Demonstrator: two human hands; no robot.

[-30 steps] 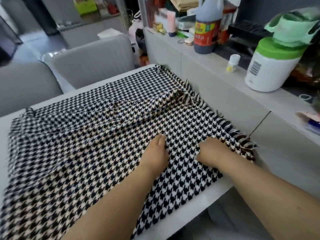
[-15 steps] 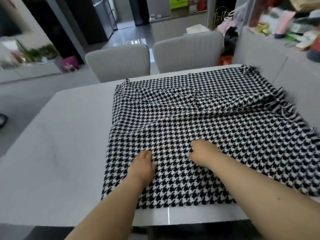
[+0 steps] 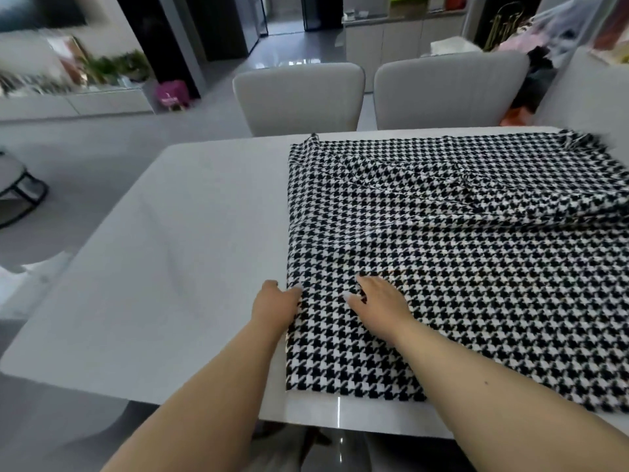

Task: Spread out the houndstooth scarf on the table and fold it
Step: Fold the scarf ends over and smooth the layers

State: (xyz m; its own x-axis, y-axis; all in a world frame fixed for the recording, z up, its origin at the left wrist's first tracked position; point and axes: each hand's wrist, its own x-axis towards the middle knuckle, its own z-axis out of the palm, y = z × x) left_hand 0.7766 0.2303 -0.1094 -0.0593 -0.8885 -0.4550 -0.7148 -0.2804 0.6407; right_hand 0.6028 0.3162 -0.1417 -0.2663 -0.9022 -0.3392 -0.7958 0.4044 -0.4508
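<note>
The black-and-white houndstooth scarf (image 3: 459,253) lies doubled over on the right half of the white table (image 3: 177,253), rumpled at the back, with a fringed end at the far right. My left hand (image 3: 274,303) is at the scarf's left edge near the front; its thumb rests on top of the cloth and its fingers are tucked out of sight at the edge. My right hand (image 3: 379,298) lies palm down on the scarf just to the right, fingers spread and pointing left.
Two grey chairs (image 3: 299,97) (image 3: 449,90) stand behind the table's far edge. A grey counter wall (image 3: 585,93) borders the table on the right. The table's left half is bare. A dark-framed stool (image 3: 17,192) stands on the floor at far left.
Both hands have slid leftward over the scarf from near its fringed right end to its left edge. My view has swung left, away from the cluttered counter.
</note>
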